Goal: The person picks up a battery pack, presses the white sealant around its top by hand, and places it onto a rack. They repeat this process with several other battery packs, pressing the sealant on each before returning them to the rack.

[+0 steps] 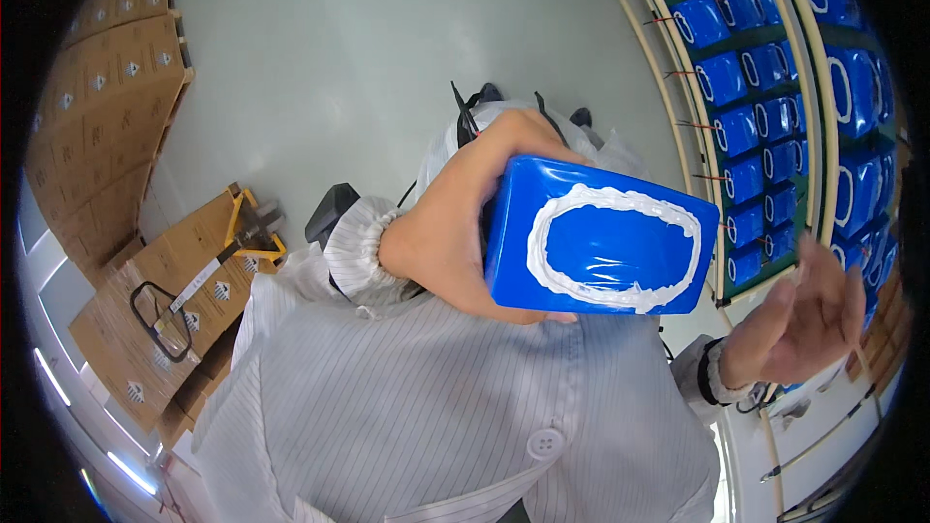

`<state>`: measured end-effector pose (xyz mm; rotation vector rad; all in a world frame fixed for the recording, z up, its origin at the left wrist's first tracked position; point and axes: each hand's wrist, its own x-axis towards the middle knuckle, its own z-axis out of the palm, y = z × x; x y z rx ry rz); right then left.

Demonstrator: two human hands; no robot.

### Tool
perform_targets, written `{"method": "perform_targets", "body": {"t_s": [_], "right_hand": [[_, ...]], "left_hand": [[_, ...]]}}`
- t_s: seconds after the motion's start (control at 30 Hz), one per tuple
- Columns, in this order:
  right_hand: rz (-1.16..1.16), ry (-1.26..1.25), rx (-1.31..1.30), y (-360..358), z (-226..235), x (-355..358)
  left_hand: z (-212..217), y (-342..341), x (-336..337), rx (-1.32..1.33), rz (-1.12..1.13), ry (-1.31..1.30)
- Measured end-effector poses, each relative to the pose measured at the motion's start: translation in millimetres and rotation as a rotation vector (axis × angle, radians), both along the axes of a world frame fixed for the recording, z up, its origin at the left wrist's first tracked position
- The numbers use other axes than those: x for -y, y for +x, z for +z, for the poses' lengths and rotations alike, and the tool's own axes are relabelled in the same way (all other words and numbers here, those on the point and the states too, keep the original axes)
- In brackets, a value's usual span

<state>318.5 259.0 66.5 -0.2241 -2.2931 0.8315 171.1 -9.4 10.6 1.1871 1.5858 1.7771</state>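
A blue plastic-wrapped battery pack is held up in front of my chest. On its face a thick, uneven ring of white paste runs round in a long oval. My left hand grips the pack at its left end, with fingers and thumb on its long sides. Dark and red wire ends stick up beyond that hand. Off to the right, my right hand is raised beside the rack with its fingers stretched out and nothing in it. A gap separates it from the held pack.
Along the right stands a rack with rows of similar blue packs, most showing white rings and some with leads. Brown cartons are stacked at the left. Nearer lies a carton load by a yellow pallet jack. Grey floor stretches ahead.
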Motion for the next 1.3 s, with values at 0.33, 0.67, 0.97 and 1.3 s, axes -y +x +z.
{"method": "perform_targets", "body": {"t_s": [0.33, 0.67, 0.97, 1.3], "right_hand": [[0.726, 0.056, 0.301, -4.0, 1.6, 15.9], [0.390, 0.225, 0.209, 14.3, 1.8, 12.6], [0.093, 0.123, 0.300, 73.0, -51.3, -53.8], [0.321, 0.057, 0.159, 30.4, -30.5, -40.8]], "left_hand": [[5.6, -1.8, 0.0, 0.091, 0.012, -0.083], [15.3, -5.2, -25.8, 0.281, 0.090, -0.314], [20.6, -2.8, -67.4, 0.561, 0.079, -0.431], [17.6, 25.1, -124.6, 0.586, 0.011, -0.431]]}}
